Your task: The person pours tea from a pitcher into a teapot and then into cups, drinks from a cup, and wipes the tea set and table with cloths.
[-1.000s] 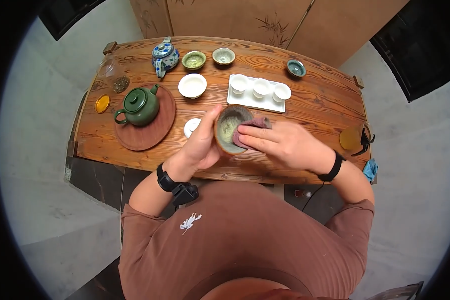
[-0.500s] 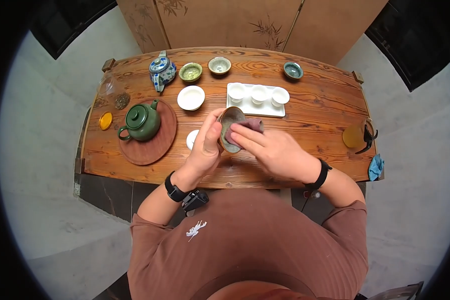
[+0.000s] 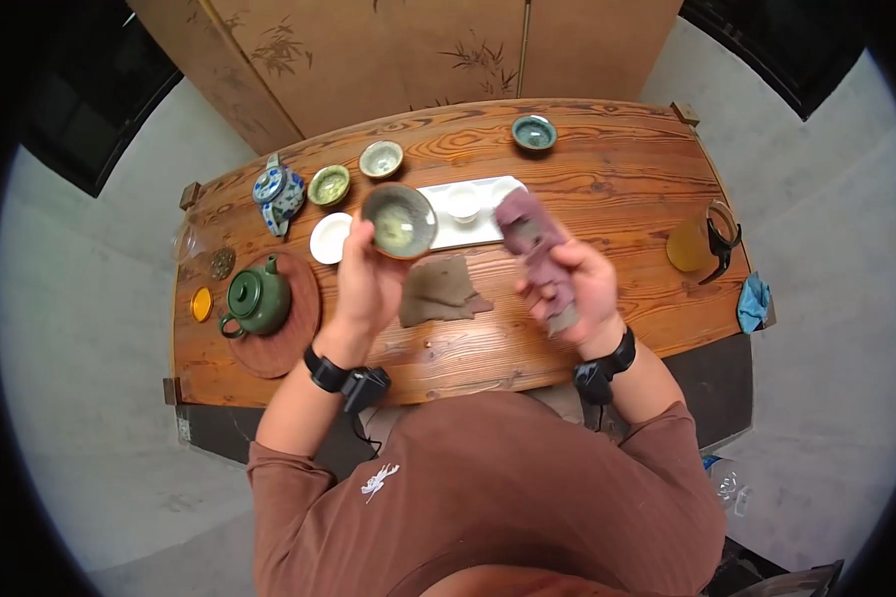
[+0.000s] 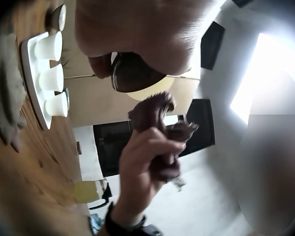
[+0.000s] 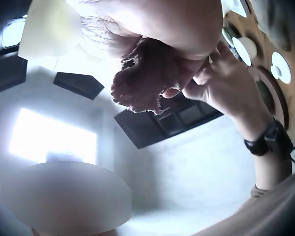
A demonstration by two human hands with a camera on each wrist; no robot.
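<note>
My left hand (image 3: 366,289) grips a tea bowl (image 3: 398,221) by its side, thumb at the rim. Its grey-green glazed inside faces up toward the head camera. In the left wrist view the dark outside of the bowl (image 4: 132,73) shows under the palm. To the right, my right hand (image 3: 589,297) holds a bunched mauve cloth (image 3: 536,239) with a greyish underside, apart from the bowl. The cloth (image 5: 147,78) hangs out of the curled fingers in the right wrist view. A folded brown cloth (image 3: 438,292) lies on the wooden table between the hands.
Beyond the hands, a white tray (image 3: 448,237) bears white cups. At left are a green teapot (image 3: 259,298) on a round board, a blue-and-white teapot (image 3: 277,194) and a white bowl (image 3: 331,239). A glass pitcher (image 3: 689,247) and blue cloth (image 3: 755,301) sit at right.
The right hand has drawn the mauve cloth out of the bowl and moved right. The left hand has shifted left with the bowl. The folded brown cloth has come into view.
</note>
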